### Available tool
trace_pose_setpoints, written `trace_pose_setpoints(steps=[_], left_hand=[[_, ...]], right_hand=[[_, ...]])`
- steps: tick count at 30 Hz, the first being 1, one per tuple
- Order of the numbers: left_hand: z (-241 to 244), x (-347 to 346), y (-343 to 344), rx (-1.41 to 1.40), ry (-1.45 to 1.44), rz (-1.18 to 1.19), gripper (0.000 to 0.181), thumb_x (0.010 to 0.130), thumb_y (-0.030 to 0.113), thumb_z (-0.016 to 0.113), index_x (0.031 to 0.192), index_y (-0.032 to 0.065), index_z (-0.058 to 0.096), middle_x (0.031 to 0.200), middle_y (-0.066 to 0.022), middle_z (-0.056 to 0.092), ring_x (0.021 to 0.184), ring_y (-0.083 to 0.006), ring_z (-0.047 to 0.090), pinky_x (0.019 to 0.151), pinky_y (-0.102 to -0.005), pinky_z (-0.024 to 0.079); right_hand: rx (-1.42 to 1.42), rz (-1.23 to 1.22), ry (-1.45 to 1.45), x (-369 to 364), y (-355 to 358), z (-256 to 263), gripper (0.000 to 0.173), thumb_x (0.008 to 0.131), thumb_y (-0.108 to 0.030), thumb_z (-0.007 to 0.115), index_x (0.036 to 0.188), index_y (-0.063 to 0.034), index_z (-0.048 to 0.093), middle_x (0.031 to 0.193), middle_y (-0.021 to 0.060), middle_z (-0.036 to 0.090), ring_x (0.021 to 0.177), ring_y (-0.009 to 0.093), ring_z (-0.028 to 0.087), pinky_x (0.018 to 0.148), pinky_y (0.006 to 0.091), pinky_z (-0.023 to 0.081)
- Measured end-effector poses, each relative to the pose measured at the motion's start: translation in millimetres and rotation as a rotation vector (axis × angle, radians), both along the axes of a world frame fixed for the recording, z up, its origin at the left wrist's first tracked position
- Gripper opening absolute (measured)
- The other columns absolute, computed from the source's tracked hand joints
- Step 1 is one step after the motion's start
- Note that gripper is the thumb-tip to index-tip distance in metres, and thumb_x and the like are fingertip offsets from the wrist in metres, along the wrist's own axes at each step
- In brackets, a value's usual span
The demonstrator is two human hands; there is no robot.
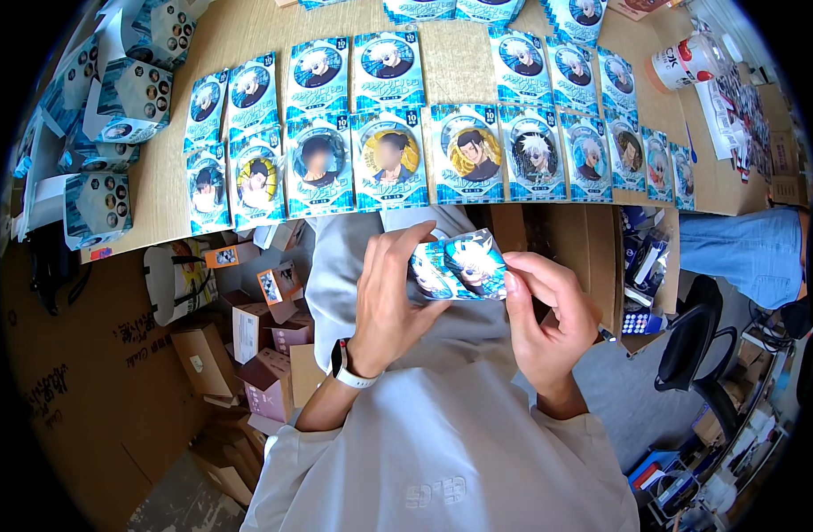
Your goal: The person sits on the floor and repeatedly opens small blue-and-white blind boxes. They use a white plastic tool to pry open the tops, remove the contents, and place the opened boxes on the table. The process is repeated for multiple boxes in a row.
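Above my lap, my left hand grips a blue printed foil packet between thumb and fingers. Against it lies a picture badge in clear wrap, showing a white-haired anime character. The thumb and forefinger of my right hand pinch the right edge of that badge. Whether the badge is still partly inside the packet I cannot tell. Beyond my hands, blue packets lie in two rows on the wooden table. Wrapped round badges, such as one with a yellow background, rest on the near row's packets.
Opened blue display boxes crowd the table's left end. A plastic drink cup lies at the back right. Below the table stand cardboard cartons on the left and an open carton on the right, near a black chair and another person's jeans.
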State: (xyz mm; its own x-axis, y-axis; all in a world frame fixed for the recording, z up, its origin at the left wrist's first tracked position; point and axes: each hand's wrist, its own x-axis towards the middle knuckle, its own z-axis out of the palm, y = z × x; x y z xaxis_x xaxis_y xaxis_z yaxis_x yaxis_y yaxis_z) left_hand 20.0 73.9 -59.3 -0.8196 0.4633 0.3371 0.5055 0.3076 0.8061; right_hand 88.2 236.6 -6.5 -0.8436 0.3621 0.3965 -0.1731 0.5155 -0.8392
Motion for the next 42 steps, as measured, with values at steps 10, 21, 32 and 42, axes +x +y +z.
trace_pose_setpoints(steps=[10, 21, 32, 42], left_hand=[[0.2, 3.6, 0.2, -0.050, -0.017, 0.083, 0.084, 0.064, 0.003, 0.088, 0.137, -0.0006, 0.048, 0.117, -0.0191, 0.059, 0.104, -0.0376, 0.057, 0.090, -0.0441, 0.046], [4.4, 6.4, 8.7, -0.073, -0.008, 0.034, 0.082, 0.069, 0.006, 0.085, 0.140, -0.0003, 0.044, 0.117, -0.0201, 0.058, 0.103, -0.0375, 0.056, 0.089, -0.0448, 0.046], [-0.2, 20.3, 16.2, 0.179, -0.509, -0.124, 0.052, 0.086, 0.004, 0.078, 0.130, -0.0012, 0.049, 0.113, -0.0165, 0.064, 0.106, -0.0253, 0.065, 0.083, -0.0337, 0.053], [9.7, 15.6, 21.2, 0.222, -0.457, -0.287, 0.048, 0.091, -0.004, 0.066, 0.135, -0.0009, 0.047, 0.120, -0.0169, 0.061, 0.105, -0.0271, 0.065, 0.084, -0.0348, 0.056]], right_hand=[[0.160, 0.194, -0.035, -6.3, -1.6, -7.4, 0.038, 0.079, -0.002, 0.081, 0.116, -0.0027, 0.072, 0.126, 0.0174, 0.068, 0.092, 0.027, 0.075, 0.073, 0.0320, 0.060], [0.123, 0.294, -0.146, -5.3, 4.5, -13.7, 0.025, 0.079, -0.003, 0.081, 0.101, -0.0002, 0.070, 0.114, 0.0131, 0.071, 0.078, 0.026, 0.070, 0.064, 0.0321, 0.056], [-0.412, 0.297, -0.333, 7.9, 50.0, -19.3, 0.031, 0.089, 0.000, 0.073, 0.118, 0.0039, 0.062, 0.112, 0.0120, 0.069, 0.091, 0.014, 0.070, 0.080, 0.0277, 0.057], [-0.173, -0.378, -0.068, -43.4, 287.2, 29.2, 0.032, 0.099, -0.002, 0.056, 0.130, 0.0048, 0.059, 0.110, 0.0085, 0.071, 0.098, 0.013, 0.067, 0.087, 0.0256, 0.051]])
